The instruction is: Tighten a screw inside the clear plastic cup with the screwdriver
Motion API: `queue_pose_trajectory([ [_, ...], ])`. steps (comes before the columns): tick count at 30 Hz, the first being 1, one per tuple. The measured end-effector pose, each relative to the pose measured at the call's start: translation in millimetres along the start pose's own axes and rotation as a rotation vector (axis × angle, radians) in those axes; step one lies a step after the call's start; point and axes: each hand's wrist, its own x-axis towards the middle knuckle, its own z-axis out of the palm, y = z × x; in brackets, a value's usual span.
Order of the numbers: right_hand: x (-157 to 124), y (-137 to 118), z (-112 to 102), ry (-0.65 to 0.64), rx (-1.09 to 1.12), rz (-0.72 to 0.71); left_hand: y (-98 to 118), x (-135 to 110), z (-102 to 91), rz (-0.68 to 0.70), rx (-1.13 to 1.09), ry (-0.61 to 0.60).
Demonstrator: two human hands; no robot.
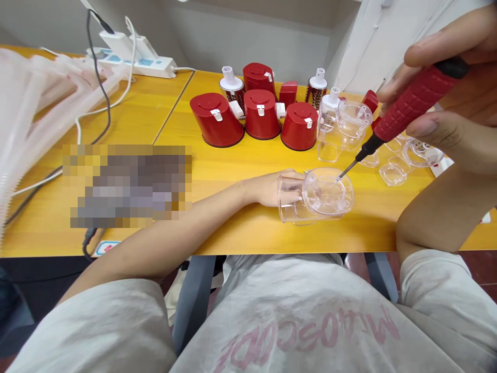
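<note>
A screwdriver point(407, 103) with a red ribbed handle and black end sits between the thumb and fingers of my right hand point(460, 132). It slants down to the left. Its tip meets the upper rim area of a clear plastic housing point(328, 194), by a small screw hole. Low over the table, my left hand point(274, 189) grips this housing from the left side. Some of its fingers show through the transparent wall.
Several red plastic covers point(262, 116) stand behind the housing, among cylinders with white tops point(232, 80). More clear plastic parts point(394, 173) lie at the right. A power strip point(155, 66), cables point(106, 98) and plastic bags point(23, 114) occupy the left of the yellow table point(240, 238).
</note>
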Motion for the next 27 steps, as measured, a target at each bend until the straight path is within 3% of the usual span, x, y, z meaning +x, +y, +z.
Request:
queue_pose_trajectory([
  [2,0,-3,0,-0.077,-0.178,-0.069,0,-1,0.0,0.001,0.002,0.003],
  [5,0,-8,0,-0.061,-0.285,-0.087,1,-1,0.2,-0.019,-0.001,0.000],
  [10,2,-2,-2,-0.004,-0.221,-0.049,2,-2,0.2,-0.053,-0.035,0.003],
  [13,3,-1,1,-0.068,-0.219,-0.104,3,-2,0.1,-0.047,-0.031,0.008],
  [16,1,-9,10,-0.091,-0.259,-0.064,3,-2,-0.2,-0.043,-0.009,0.003],
  [19,-4,-16,17,-0.032,-0.274,-0.013,3,-1,-0.5,-0.052,-0.015,-0.002],
  [23,-4,-12,15,0.050,-0.207,-0.055,4,0,-1.5,-0.052,-0.015,-0.004],
  [27,-1,-12,13,-0.053,-0.217,-0.049,5,-2,-2.9,-0.047,-0.009,-0.008],
])
